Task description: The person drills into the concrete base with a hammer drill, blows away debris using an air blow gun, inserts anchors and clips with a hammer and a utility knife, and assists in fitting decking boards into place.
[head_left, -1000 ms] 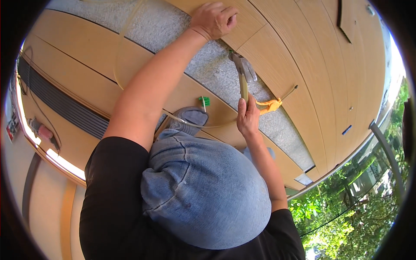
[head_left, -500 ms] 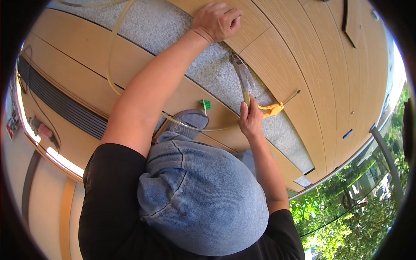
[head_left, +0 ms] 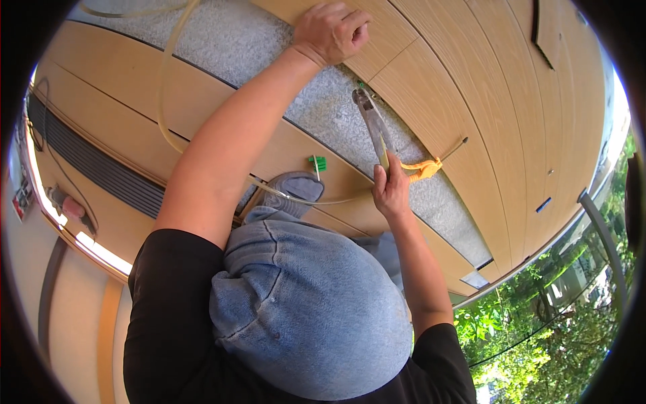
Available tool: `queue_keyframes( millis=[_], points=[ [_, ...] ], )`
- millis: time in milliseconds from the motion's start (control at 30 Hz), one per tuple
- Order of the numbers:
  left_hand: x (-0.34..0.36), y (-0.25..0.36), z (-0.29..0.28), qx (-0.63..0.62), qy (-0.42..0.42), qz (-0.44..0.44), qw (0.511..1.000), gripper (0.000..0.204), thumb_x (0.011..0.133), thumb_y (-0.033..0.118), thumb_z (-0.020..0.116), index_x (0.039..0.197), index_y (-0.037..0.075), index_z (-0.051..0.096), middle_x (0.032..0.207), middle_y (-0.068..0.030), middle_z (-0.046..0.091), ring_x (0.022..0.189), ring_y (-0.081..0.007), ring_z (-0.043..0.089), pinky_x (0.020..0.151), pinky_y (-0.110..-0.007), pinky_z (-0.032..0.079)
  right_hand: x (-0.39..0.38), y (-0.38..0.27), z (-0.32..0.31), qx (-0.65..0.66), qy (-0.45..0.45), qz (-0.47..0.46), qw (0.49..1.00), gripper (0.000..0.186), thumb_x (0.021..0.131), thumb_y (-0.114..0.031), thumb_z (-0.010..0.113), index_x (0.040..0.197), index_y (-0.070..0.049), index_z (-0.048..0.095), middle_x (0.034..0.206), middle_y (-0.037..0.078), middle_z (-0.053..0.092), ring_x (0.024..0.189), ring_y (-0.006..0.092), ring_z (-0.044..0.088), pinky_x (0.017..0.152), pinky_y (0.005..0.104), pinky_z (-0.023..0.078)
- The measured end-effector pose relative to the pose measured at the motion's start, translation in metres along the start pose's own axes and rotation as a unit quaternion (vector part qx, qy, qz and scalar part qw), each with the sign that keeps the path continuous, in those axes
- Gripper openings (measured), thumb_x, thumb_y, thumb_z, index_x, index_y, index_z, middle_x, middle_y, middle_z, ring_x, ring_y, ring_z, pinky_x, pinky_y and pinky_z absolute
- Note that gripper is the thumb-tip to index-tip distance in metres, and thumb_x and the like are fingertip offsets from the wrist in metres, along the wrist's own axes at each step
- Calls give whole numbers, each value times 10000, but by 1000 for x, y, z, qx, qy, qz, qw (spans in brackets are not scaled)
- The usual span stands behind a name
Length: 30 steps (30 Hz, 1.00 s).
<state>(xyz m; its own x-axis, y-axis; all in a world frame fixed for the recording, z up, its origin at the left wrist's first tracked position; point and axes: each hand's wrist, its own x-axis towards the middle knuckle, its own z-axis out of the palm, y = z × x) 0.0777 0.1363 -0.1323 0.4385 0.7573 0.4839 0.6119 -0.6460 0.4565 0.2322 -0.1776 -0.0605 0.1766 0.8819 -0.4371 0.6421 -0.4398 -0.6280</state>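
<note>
Pliers [head_left: 374,128] are sitting in my right hand [head_left: 391,190], which is gripping the yellow handles tight; the metal nose is pointing up at the seam between the wooden panels [head_left: 471,87] and the grey speckled strip [head_left: 323,108]. An orange loop [head_left: 422,168] is hanging just beside that hand. My left hand [head_left: 330,30] is clenching into a fist against the panel edge up top; can't tell what's inside it. Clear tubing [head_left: 165,87] is running past my left forearm. A small green clip [head_left: 317,162] is sitting near my grey shoe [head_left: 294,185].
</note>
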Motion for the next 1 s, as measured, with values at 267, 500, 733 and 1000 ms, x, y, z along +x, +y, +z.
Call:
queue_keyframes(
  millis=[267,500,733,1000],
  points=[
    [-1,0,1,-14,16,9,1000,117,782,176,726,895,176,701,772,-63,664,759,-287,669,684,-427,542,4,-10,-14,29,-25,58,998,409,1027,-236,599,1372,-25,538,1008,309,679,957,490,667,802,501,537],
    [2,0,1,-6,8,6,1000,95,790,183,725,879,172,694,742,-62,652,748,-283,662,667,-429,533,13,-9,-11,26,-24,59,998,414,1024,-251,606,1372,-38,536,998,299,678,942,495,662,799,518,529],
    [-1,0,4,-2,-4,0,1000,74,798,176,718,865,174,687,750,-51,661,746,-278,659,667,-427,525,6,-5,-10,27,-37,31,998,390,1024,-241,600,1363,-56,542,944,291,675,887,496,665,759,525,524],
    [0,0,2,-10,-11,-7,1000,70,788,175,715,850,161,685,749,-70,663,740,-287,654,669,-433,527,11,-5,-15,41,-40,48,997,380,1025,-238,605,1351,-52,544,902,292,675,877,486,670,743,523,523]
  ],
)
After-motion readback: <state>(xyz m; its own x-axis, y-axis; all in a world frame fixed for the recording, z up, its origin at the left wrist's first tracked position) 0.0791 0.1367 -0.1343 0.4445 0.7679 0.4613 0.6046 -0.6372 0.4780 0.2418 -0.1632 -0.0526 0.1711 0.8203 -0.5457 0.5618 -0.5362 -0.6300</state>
